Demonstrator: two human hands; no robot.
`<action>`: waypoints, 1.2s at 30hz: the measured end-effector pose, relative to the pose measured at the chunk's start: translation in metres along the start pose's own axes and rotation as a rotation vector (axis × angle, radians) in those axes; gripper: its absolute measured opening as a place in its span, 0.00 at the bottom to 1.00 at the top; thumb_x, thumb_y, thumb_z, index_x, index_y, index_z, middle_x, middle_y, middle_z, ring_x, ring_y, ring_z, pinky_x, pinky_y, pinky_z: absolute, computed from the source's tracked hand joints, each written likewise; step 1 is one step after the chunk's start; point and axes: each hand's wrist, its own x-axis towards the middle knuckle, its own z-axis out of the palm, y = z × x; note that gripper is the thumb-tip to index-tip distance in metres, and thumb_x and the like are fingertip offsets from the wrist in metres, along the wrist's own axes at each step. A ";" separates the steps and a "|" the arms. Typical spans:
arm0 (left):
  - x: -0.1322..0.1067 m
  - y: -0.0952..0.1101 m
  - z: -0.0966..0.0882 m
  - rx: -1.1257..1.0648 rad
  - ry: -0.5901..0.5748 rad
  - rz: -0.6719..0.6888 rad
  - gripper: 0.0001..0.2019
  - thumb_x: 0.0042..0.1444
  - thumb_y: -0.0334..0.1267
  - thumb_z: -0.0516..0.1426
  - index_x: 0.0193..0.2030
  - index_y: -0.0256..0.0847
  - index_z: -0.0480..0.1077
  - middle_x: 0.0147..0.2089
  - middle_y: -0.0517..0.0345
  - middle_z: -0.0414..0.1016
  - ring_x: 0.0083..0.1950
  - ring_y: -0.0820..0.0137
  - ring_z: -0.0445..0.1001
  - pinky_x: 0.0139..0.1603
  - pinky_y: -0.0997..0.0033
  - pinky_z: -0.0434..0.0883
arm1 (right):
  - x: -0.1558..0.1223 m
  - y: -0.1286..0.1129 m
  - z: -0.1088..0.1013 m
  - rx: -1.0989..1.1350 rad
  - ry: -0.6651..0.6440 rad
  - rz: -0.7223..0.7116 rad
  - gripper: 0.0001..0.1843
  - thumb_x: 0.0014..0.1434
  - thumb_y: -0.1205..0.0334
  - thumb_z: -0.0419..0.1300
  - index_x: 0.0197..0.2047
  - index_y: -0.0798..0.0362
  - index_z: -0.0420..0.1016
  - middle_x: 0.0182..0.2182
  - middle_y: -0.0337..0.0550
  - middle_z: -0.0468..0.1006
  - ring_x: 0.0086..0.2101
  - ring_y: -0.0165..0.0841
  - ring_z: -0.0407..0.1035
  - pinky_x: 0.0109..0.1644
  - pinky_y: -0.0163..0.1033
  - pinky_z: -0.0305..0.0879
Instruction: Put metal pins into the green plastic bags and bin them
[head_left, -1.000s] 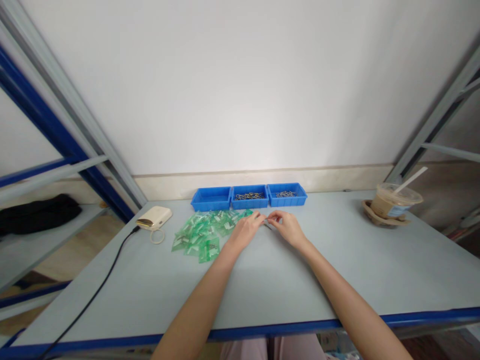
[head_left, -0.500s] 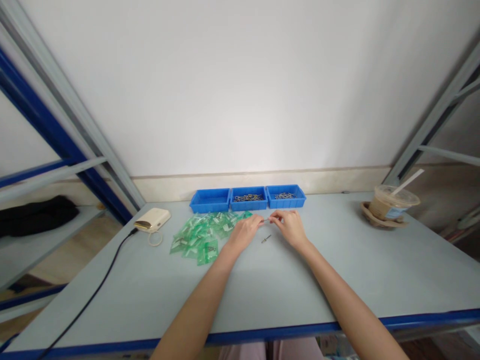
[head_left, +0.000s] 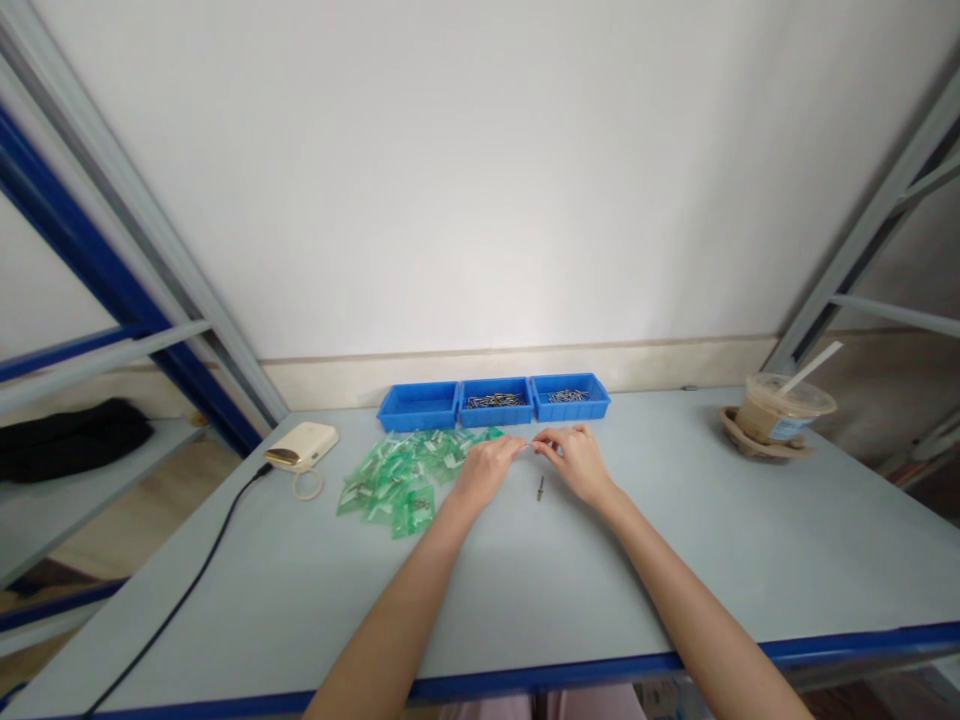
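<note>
My left hand (head_left: 490, 468) and my right hand (head_left: 574, 458) meet above the table, thumbs and fingers closed in pinches. Between their fingertips is the end of a small metal fastener (head_left: 528, 445), mostly hidden; its exact kind is too small to make out. Just below them a screw-like metal fastener (head_left: 540, 488) lies on the grey table. Left of my left hand spreads a pile of small green-tinted plastic bags (head_left: 409, 470), some with metal pieces inside.
Behind my hands stand three blue bins: the left bin (head_left: 418, 408) bare inside, the middle bin (head_left: 496, 414) and right bin (head_left: 571, 411) with thin metal fasteners. A cream device (head_left: 304, 443) with a black cable (head_left: 214, 550) lies left. A plastic cup (head_left: 784, 405) sits in a cardboard holder (head_left: 750, 440) right.
My fingertips have drawn slightly closer together, covering more of the held fastener. The loose fastener on the table has turned from slanted to nearly pointing away from me, a little further right.
</note>
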 end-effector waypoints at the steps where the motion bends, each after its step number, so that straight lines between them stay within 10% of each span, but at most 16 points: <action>1: 0.000 0.000 0.000 0.001 0.002 0.003 0.11 0.61 0.31 0.47 0.41 0.40 0.70 0.33 0.59 0.73 0.35 0.72 0.72 0.35 0.76 0.66 | 0.000 0.000 0.000 0.009 -0.005 -0.007 0.11 0.60 0.56 0.52 0.35 0.49 0.74 0.30 0.36 0.78 0.31 0.30 0.69 0.42 0.38 0.48; 36: -0.002 -0.001 0.002 0.091 0.076 0.164 0.15 0.63 0.40 0.43 0.38 0.38 0.69 0.30 0.55 0.74 0.32 0.70 0.73 0.33 0.73 0.67 | 0.003 0.008 0.002 0.256 -0.024 0.079 0.17 0.59 0.53 0.51 0.30 0.53 0.76 0.27 0.39 0.78 0.28 0.31 0.69 0.36 0.34 0.59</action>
